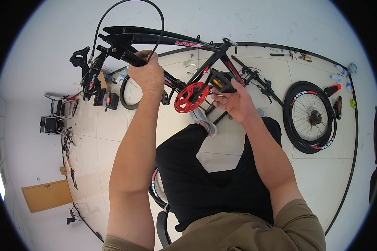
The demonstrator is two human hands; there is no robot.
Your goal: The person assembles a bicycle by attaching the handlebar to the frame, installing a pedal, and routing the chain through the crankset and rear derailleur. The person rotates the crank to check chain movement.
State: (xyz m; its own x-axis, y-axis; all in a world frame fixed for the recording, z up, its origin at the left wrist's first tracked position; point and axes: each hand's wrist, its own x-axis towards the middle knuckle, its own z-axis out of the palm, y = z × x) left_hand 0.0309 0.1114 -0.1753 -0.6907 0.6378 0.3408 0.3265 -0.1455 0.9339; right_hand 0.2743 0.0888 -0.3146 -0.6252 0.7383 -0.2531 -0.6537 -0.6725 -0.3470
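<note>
A black bicycle frame [163,40] with red and white markings is held up in front of me, without wheels. My left hand [148,73] is wrapped round its down tube, close behind the head tube. At the front, a fork [97,74] points to the left, and a black cable loops above it. Below the frame's middle sits a red chainring [182,105] with a black crank. A black pedal [223,82] with an amber reflector is right beside my right hand [238,102]. That hand's fingers are spread and its thumb lies at the pedal's edge; whether they touch is unclear.
On the floor at the right lie bicycle wheels [296,109] and a red-and-black saddle [332,90]. A hammer [282,54] and pliers [305,57] lie by the far wall. Another wheel [123,95] and a dark box [109,100] are at the left. A chair [51,124] stands farther left.
</note>
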